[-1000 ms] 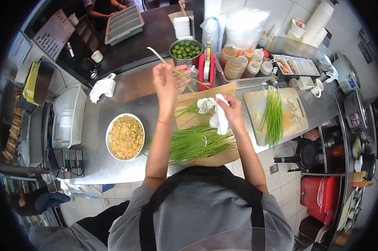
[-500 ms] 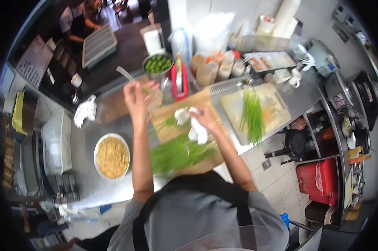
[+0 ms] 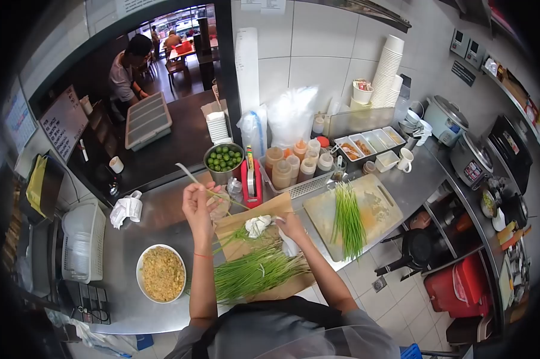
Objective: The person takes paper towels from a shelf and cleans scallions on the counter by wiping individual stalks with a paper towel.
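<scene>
My left hand [image 3: 197, 204] is raised over the back of the counter with its fingers pinched. A thin green stalk [image 3: 237, 204] runs out from them to the right. Beside those fingers are a clear plastic container [image 3: 219, 206] and a pale handle [image 3: 188, 173]. My right hand [image 3: 291, 227] is closed on a white cloth or paper towel [image 3: 289, 246], which hangs below it. Close by its fingertips, a crumpled white wad [image 3: 258, 226] rests on brown paper [image 3: 276, 209]. A large pile of long green chives [image 3: 252, 272] spreads over the paper between my forearms.
A cutting board [image 3: 380, 206] bears more chives [image 3: 349, 224] on the right. On the left stands a bowl of crumbly yellow food [image 3: 162, 274]. Green limes [image 3: 224, 158], a red tape dispenser [image 3: 251, 184] and sauce bottles [image 3: 294, 167] line the back. A person [image 3: 125, 75] works beyond the opening.
The head view has tilted up, showing more wall. My left hand's fingers, spread before, are now pinched with a stalk at them. My right hand still has the white cloth or paper.
</scene>
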Demonstrator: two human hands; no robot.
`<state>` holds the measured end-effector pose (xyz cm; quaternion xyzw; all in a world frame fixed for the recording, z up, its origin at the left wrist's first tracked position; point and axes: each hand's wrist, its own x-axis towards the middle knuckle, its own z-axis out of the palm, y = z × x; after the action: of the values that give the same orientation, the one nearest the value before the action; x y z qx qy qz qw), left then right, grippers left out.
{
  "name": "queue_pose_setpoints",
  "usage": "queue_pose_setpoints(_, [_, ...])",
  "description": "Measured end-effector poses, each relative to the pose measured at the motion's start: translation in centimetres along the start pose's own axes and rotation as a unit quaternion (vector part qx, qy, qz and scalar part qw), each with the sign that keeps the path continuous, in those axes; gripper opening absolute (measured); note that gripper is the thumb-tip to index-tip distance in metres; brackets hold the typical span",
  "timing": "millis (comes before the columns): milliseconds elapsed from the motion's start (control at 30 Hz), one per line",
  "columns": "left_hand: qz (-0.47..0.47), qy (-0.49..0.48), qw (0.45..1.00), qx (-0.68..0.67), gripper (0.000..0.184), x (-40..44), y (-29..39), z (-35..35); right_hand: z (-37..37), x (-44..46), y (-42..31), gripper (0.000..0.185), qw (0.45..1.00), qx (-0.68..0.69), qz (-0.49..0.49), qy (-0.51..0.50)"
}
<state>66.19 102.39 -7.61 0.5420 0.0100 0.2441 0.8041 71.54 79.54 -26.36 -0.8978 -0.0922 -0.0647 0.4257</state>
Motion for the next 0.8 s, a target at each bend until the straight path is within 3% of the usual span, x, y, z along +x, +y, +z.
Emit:
queue_pose_setpoints(33, [-0.007, -0.013, 0.999, 0.03, 0.011, -0.1, -0.1, -0.2, 0.3, 0.2, 0.7, 0.023, 0.994, -0.107, 0.004, -0.035])
queue_pose_setpoints(167, [-0.052, -0.082, 0.993, 0.073, 0.007, -0.8, -2.0, -0.4, -3.8, -0.6, -4.8, 0.017, 0.993, -0.095, 0.059, -0.024])
queue_pose_setpoints(267, [-0.062, -0.13, 0.987, 0.075, 0.006, -2.1, -4.9, 0.0, -3.9, 0.6, -2.5, 0.019, 0.987, 0.137, -0.081, -0.02])
queue_pose_setpoints(300, [-0.057, -0.131, 0.987, 0.077, 0.006, -3.1, -5.5, 1.1, -4.7, 0.6, -4.1, 0.02, 0.963, 0.262, -0.046, -0.048])
queue_pose_setpoints(367, [-0.055, -0.135, 0.988, 0.055, 0.005, -4.7, -6.8, 3.0, -7.1, -0.5, -7.7, 0.023, 0.863, 0.493, 0.03, -0.103])
queue_pose_setpoints(400, [-0.058, -0.138, 0.988, 0.032, 0.005, -5.4, -7.4, 3.9, -8.2, -1.2, -9.2, 0.03, 0.861, 0.491, 0.041, -0.129])
queue_pose_setpoints(533, [-0.143, -0.167, 0.972, -0.08, 0.01, -7.2, -8.6, 6.1, -8.0, -2.9, -8.9, 0.03, 0.901, 0.431, -0.011, -0.053])
queue_pose_setpoints(800, [-0.082, -0.182, 0.979, -0.042, 0.037, -7.7, -8.2, 7.3, -13.5, -7.5, -6.8, 0.027, 0.921, 0.354, 0.039, -0.157])
